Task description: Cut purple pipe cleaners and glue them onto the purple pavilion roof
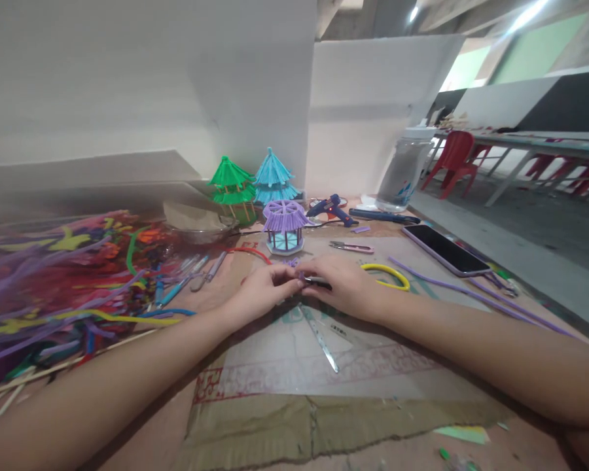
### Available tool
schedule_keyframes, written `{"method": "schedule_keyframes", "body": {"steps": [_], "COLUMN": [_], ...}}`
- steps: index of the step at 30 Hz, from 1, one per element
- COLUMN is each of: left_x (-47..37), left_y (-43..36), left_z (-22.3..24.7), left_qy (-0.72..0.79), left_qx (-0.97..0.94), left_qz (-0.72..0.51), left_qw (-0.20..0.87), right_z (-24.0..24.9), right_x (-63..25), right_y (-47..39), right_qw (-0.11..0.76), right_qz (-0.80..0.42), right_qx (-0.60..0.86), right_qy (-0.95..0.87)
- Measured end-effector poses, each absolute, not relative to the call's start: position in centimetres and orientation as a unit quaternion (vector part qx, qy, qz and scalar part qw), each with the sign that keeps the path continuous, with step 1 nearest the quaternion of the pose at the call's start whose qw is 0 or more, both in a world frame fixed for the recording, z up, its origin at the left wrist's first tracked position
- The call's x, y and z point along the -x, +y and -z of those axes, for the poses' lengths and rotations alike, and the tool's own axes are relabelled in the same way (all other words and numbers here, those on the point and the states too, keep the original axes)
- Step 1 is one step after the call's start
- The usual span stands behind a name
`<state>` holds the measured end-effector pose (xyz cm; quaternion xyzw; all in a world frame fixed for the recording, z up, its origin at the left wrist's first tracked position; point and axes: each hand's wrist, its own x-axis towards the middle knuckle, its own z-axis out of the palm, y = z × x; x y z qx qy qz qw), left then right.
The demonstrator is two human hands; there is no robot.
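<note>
Over the middle of the work mat, my left hand [267,286] and my right hand [343,284] meet at the fingertips. My left thumb and forefinger pinch a small purple piece [302,276], largely hidden by the fingers. A slim dark tool [319,282] lies in the closed fingers of my right hand; its kind cannot be made out. Just beyond the hands stands a miniature purple pavilion [285,226] with an open-spoked roof and a pale blue base. Below the fingers, a narrow metal strip [324,343] rests on the mat.
Green [232,183] and blue model pavilions [273,176] stand behind, near a glue gun [331,208]. Pink-handled snips [352,246], a yellow fuzzy loop [392,277] and a phone [446,250] lie rightward. Many coloured fuzzy stems [78,275] heap up left. A clear jar [406,171] stands back right.
</note>
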<state>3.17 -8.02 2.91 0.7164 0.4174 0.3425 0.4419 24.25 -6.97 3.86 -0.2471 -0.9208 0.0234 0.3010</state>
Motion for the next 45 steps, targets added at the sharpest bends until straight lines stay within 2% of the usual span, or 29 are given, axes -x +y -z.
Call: {"method": "schedule_keyframes", "body": {"steps": [10, 18, 45], "left_x": [-3.1, -3.25, -2.98], "left_y": [-7.81, -7.85, -7.85], "left_z": [-2.84, -3.02, -3.26], "left_qy": [0.418, 0.398, 0.42], "left_qx": [-0.723, -0.72, -0.735], "left_qz": [-0.325, -0.323, -0.315], "left_qw": [0.444, 0.467, 0.429], "right_z": [-4.19, -3.89, -3.75], "right_x": [-23.81, -23.86, -24.18], "right_y": [-7.05, -6.97, -6.75], "right_qw": [0.266, 0.265, 0.267], "right_qz": [-0.037, -0.055, -0.049], "right_qx": [0.265, 0.259, 0.277], "right_qy": [-0.926, -0.927, -0.922]}}
